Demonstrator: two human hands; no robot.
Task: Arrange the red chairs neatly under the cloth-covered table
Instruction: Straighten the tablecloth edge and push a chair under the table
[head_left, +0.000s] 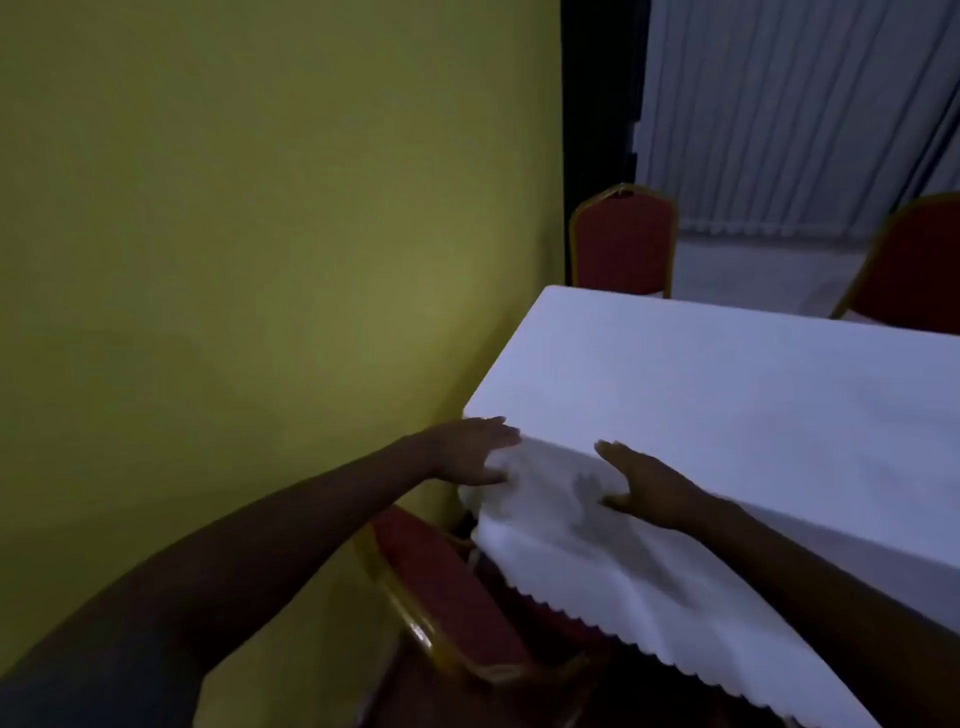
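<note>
Hands meet at the near corner of the table: the left hand (475, 451) lies at about 7 o'clock from the picture's centre, fingers stretched out flat along the corner edge with the thumb below, pressed against the hanging white tablecloth (597, 525); whether it pinches any fabric I cannot tell. Just to its right, at about 5 o'clock, the right hand (641, 486) is spread open too, palm turned toward the left hand, fingertips up at the table edge and thumb against the drape, closed on nothing that shows. Between the two hands the cloth bunches in soft folds, and its scalloped hem runs off toward 4 o'clock. The cloth-covered table (727, 374) stretches away toward 3 o'clock, its top bare and smooth. A near red chair (447, 587) with a gold frame sits at 6 o'clock, right below the hands, tilted in the view, its seat side partly hidden beneath the hanging cloth. At 1 o'clock a far red chair (623, 244) stands upright against the far edge of the table, and at 3 o'clock a right-hand red chair (914, 265) is cut off by the picture's border. A yellow-green wall (234, 234) fills everything from 8 to 12 o'clock, close beside the table's end, and pale vertical blinds (779, 104) hang at 1 to 2 o'clock.
</note>
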